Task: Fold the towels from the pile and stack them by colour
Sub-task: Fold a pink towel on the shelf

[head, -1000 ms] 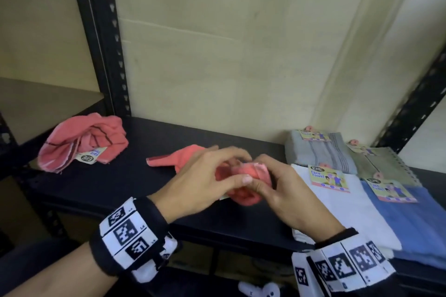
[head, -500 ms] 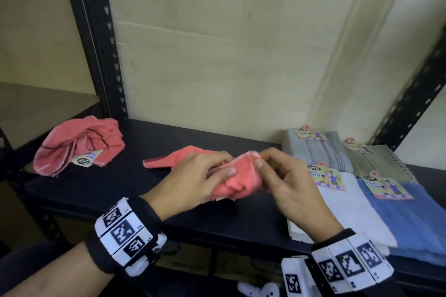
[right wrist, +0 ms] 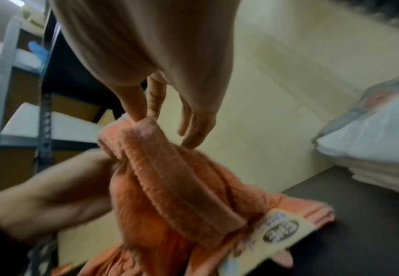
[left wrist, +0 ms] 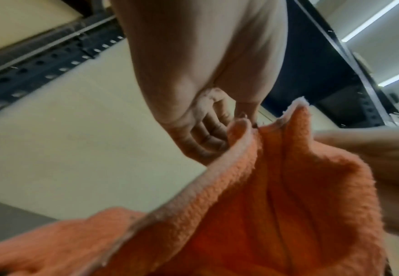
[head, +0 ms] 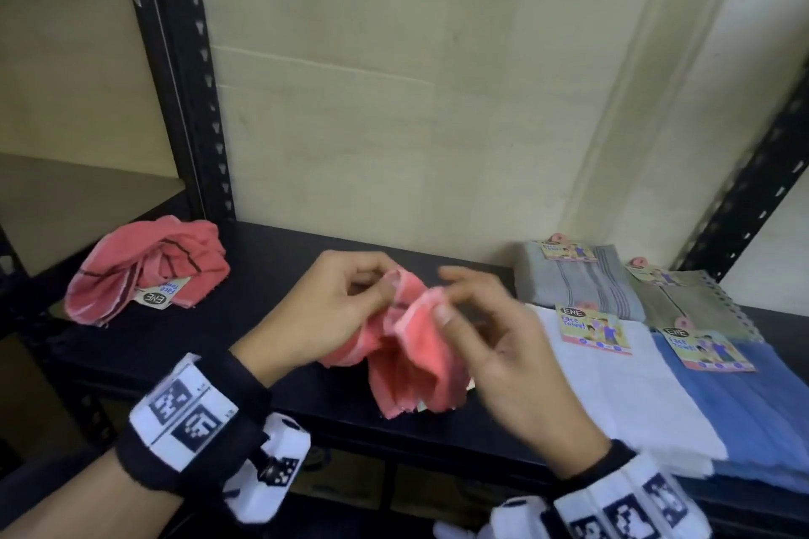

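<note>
A coral pink towel (head: 411, 359) hangs bunched between both hands above the black shelf (head: 271, 258). My left hand (head: 332, 311) pinches its hem between thumb and fingers; in the left wrist view the towel (left wrist: 252, 205) fills the lower frame under the left hand (left wrist: 217, 128). My right hand (head: 481, 333) pinches the same hem a little to the right, thumb on the edge, and the right wrist view shows the right hand (right wrist: 146, 114) holding the towel (right wrist: 177, 177), whose paper label (right wrist: 276, 235) dangles below. A second crumpled pink towel (head: 149, 271) lies at the shelf's left end.
Folded towels lie at the right: white (head: 613, 385) and blue (head: 753, 407) in front, grey (head: 573, 280) and olive (head: 687, 298) behind, each with a paper label. Black perforated uprights (head: 184, 79) stand left and right. A plywood back panel (head: 394, 101) closes the shelf.
Both hands have lifted the pink towel off the shelf and drawn slightly apart; its tail no longer trails left on the shelf and now hangs below the hands.
</note>
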